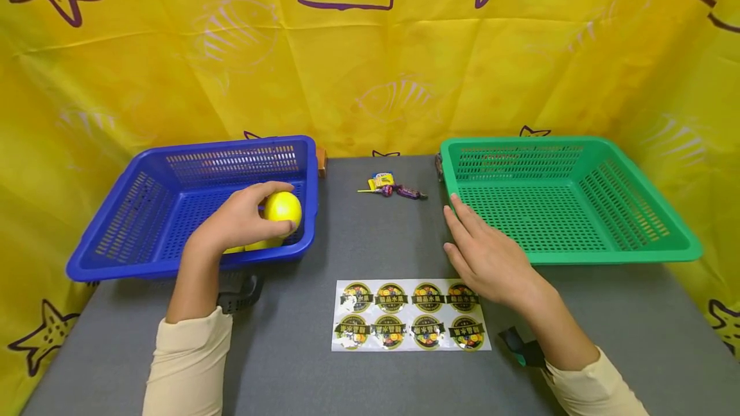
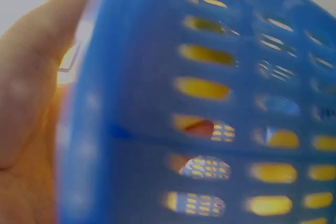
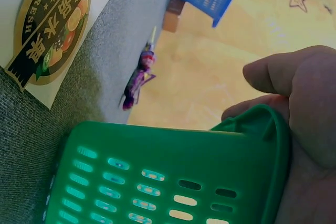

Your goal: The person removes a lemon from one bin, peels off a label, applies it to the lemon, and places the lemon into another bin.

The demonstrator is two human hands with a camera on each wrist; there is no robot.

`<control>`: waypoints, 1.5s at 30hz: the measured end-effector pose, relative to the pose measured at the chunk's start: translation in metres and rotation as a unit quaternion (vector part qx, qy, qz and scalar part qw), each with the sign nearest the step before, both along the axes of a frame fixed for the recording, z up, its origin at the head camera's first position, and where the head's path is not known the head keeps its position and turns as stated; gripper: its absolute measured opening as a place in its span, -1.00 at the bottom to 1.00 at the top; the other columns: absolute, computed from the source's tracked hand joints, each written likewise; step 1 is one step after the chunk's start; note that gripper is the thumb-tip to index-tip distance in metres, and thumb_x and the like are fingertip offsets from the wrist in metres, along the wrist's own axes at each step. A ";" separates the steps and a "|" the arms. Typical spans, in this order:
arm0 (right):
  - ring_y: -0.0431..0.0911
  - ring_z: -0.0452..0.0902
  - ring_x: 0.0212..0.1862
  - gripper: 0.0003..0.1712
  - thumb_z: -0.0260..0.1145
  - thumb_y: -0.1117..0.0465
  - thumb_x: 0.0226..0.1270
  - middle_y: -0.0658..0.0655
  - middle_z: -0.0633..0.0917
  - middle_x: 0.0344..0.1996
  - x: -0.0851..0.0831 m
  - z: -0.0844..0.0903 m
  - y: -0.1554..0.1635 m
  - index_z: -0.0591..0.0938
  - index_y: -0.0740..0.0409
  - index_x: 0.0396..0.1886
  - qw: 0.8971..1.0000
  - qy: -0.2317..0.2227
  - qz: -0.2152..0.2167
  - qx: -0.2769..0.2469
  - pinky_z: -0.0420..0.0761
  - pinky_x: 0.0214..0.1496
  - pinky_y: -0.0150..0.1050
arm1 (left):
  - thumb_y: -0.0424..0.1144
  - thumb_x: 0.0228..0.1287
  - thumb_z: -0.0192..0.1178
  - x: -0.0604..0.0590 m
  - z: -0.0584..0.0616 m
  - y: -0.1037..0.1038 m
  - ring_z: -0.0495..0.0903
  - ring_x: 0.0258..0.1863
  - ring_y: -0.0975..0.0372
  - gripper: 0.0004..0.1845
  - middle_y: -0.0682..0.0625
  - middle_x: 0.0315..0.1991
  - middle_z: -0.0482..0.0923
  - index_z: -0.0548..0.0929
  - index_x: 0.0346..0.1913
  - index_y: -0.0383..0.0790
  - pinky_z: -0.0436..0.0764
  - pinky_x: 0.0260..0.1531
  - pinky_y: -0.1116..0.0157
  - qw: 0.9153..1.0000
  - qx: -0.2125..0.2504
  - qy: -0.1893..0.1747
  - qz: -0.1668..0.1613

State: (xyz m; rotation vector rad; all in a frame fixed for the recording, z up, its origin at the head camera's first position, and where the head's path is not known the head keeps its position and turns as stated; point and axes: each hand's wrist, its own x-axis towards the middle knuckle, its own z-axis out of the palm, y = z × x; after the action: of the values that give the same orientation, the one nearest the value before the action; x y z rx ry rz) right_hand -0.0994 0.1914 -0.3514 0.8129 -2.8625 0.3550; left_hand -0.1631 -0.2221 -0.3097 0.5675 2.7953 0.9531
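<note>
A: Where does your head view look from?

B: From above and behind, down across the bench point(image 1: 370, 377) toward the yellow backdrop point(image 1: 370, 69), taking in both baskets.

A: And your wrist views?

B: Your left wrist view sits pressed near the blue basket point(image 2: 157, 129) wall, blurred. Your right wrist view looks low along the bench past the green basket point(image 3: 157, 177) corner, sharing the sticker sheet point(image 3: 50, 40) and candies point(image 3: 137, 80) with the head view.

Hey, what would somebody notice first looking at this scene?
Probably the left hand gripping a yellow lemon over the near right corner of the blue basket. Opposite it stands the green basket, the right hand flat against its near left corner. Between the forearms lies a sticker sheet.
</note>
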 end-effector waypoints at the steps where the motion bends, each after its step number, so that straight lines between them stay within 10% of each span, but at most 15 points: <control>1: 0.17 0.06 0.52 -0.29 0.05 0.11 0.57 0.30 0.07 0.56 0.000 0.000 0.000 0.16 0.38 0.53 1.000 0.002 0.000 -0.001 0.29 0.39 0.13 | -0.16 0.16 0.39 0.000 0.002 0.001 0.51 -0.12 0.01 -0.32 -0.18 0.07 0.54 0.47 0.35 -0.27 0.58 -0.22 0.13 1.000 0.010 0.005 0.000; 15: 0.16 0.08 0.51 -0.29 0.06 0.12 0.54 0.30 0.08 0.55 -0.001 0.000 -0.001 0.17 0.39 0.53 1.000 0.008 -0.002 0.000 0.30 0.39 0.12 | -0.14 0.05 0.39 -0.002 0.015 0.065 0.47 -0.04 0.02 -0.30 -0.18 0.15 0.46 0.50 0.31 -0.25 0.53 -0.10 0.05 0.996 0.017 0.086 -0.024; 31: 0.24 0.09 0.49 -0.32 0.05 0.14 0.53 0.31 0.08 0.55 0.000 -0.001 -0.002 0.21 0.40 0.51 1.000 0.007 -0.003 0.005 0.24 0.43 0.13 | -0.10 0.03 0.40 -0.013 -0.054 0.145 0.50 -0.17 0.08 -0.26 -0.20 0.11 0.41 0.49 0.30 -0.35 0.56 -0.19 0.19 0.992 -0.097 0.007 -0.079; 45: 0.25 0.11 0.49 -0.38 0.03 0.14 0.53 0.30 0.07 0.56 -0.001 -0.002 -0.001 0.32 0.36 0.47 1.000 0.010 -0.009 0.004 0.27 0.40 0.15 | 0.01 -0.03 0.48 -0.007 -0.063 0.143 0.52 -0.06 0.04 -0.07 -0.17 0.19 0.45 0.38 0.43 -0.26 0.58 -0.06 0.10 0.994 -0.087 0.008 -0.069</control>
State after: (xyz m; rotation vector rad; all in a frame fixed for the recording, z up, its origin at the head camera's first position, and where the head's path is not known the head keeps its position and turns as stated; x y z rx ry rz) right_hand -0.1003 0.1902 -0.3531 0.7874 -2.8523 0.3310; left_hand -0.1702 -0.0791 -0.3728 0.7334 2.7740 0.6745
